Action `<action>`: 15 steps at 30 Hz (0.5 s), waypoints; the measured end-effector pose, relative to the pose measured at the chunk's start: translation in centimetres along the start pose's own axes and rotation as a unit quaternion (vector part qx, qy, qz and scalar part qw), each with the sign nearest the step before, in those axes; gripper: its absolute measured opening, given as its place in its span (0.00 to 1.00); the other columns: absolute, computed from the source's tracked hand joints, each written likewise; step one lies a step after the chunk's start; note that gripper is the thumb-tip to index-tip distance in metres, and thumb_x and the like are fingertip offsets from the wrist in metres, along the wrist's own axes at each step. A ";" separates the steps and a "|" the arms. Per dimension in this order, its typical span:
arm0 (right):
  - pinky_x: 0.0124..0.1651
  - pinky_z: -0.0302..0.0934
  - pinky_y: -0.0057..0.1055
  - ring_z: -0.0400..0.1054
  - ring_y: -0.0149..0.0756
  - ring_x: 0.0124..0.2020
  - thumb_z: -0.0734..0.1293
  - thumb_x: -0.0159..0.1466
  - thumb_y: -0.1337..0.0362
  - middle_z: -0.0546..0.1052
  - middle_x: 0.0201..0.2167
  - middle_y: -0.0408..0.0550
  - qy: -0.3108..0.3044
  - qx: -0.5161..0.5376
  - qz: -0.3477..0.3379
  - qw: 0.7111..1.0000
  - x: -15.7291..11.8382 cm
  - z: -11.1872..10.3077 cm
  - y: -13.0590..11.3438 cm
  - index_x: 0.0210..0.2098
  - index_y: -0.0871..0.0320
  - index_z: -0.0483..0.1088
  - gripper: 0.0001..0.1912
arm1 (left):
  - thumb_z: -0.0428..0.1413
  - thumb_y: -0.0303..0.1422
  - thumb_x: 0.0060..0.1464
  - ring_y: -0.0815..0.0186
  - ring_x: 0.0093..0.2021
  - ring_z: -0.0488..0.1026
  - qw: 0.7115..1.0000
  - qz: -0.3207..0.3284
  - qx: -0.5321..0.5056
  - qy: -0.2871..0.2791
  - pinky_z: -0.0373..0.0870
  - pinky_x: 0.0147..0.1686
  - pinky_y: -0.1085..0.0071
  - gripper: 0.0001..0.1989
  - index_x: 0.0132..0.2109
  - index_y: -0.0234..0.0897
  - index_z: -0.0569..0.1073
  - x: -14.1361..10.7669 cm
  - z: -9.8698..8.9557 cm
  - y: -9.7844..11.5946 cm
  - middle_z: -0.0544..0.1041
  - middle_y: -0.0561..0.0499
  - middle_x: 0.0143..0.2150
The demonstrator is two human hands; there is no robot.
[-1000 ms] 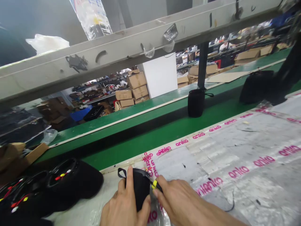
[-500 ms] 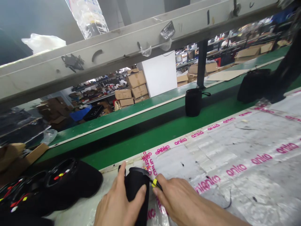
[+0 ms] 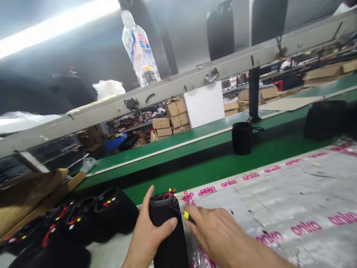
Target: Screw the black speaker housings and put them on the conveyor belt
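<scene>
My left hand (image 3: 153, 230) is wrapped round a black cloth-covered cylinder (image 3: 171, 242), thumb across its front. The cylinder stands slightly tilted, and red wires with small yellow and red connectors (image 3: 169, 194) stick out of its open top. In my right hand (image 3: 214, 227) is a screwdriver-like tool (image 3: 186, 214) with a yellow-and-black handle. Its thin shaft points left and meets the cylinder's side just below the rim; the exact tip is hard to make out. At the left, several similar black cylinders (image 3: 117, 212) lie with wires showing in their open ends.
Ahead runs a green conveyor belt (image 3: 206, 160) with a black cylinder with a loop strap (image 3: 242, 138) on it. The work surface (image 3: 279, 201) is covered with sheeting and pink-printed tape. Above, a metal shelf (image 3: 173, 83) carries a plastic bottle (image 3: 141, 52). A cardboard box (image 3: 33, 197) stands left.
My view has tilted upward, bringing the bottle fully into sight. The cylinder's open top and wires now show. The tool's shaft has shifted from the rim to the side just below it.
</scene>
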State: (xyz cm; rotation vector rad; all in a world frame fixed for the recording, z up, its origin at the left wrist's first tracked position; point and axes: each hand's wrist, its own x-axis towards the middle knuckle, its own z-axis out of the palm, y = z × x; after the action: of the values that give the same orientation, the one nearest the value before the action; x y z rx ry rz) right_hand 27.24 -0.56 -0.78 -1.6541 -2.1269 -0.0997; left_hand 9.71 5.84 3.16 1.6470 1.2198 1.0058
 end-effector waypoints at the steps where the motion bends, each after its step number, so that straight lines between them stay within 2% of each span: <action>1: 0.24 0.44 0.36 0.73 0.43 0.25 0.59 0.71 0.66 0.75 0.29 0.41 0.017 -0.025 -0.014 0.999 0.4 -0.2 -0.2 0.44 0.53 0.58 0.03 | 0.67 0.47 0.36 0.54 0.47 0.76 1.000 0.004 -0.006 0.012 0.72 0.49 0.63 0.49 0.65 0.41 0.59 -0.2 -0.1 0.1 0.79 0.47 0.49; 5: 0.22 0.41 0.36 0.71 0.40 0.24 0.64 0.66 0.69 0.74 0.30 0.40 0.041 -0.078 -0.073 0.993 1.5 -0.4 -1.6 0.42 0.52 0.56 0.11 | 0.67 0.49 0.35 0.59 0.38 0.76 0.997 0.013 -0.024 0.075 0.73 0.38 0.69 0.43 0.58 0.41 0.64 -0.8 -1.0 -0.9 0.79 0.49 0.43; 9: 0.21 0.42 0.36 0.68 0.39 0.22 0.66 0.62 0.70 0.72 0.29 0.40 0.066 -0.089 -0.094 0.989 1.6 0.4 -2.5 0.42 0.53 0.56 0.14 | 0.68 0.48 0.35 0.58 0.41 0.75 0.990 0.033 -0.038 0.129 0.72 0.40 0.69 0.41 0.56 0.41 0.66 -1.3 -1.5 -2.3 0.78 0.48 0.44; 11: 0.21 0.45 0.36 0.69 0.40 0.25 0.65 0.61 0.71 0.72 0.30 0.42 0.076 -0.097 -0.100 0.987 1.5 0.4 -2.5 0.46 0.55 0.56 0.16 | 0.68 0.47 0.34 0.58 0.41 0.75 0.989 0.034 -0.041 0.135 0.72 0.41 0.69 0.41 0.56 0.41 0.66 -1.4 -1.5 -2.5 0.78 0.48 0.44; 15: 0.22 0.49 0.36 0.69 0.42 0.29 0.65 0.54 0.75 0.73 0.34 0.46 0.057 -0.135 -0.130 0.981 1.4 -0.4 -2.4 0.47 0.56 0.58 0.23 | 0.67 0.47 0.35 0.59 0.40 0.75 0.990 0.030 -0.031 0.132 0.72 0.43 0.67 0.41 0.57 0.39 0.64 -1.6 -1.5 -2.3 0.77 0.48 0.44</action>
State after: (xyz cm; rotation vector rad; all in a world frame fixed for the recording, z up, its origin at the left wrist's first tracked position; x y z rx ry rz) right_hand 24.87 -0.08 0.62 -1.4590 -2.3090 -0.5728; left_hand 7.31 4.93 1.28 1.5454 1.3012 1.3189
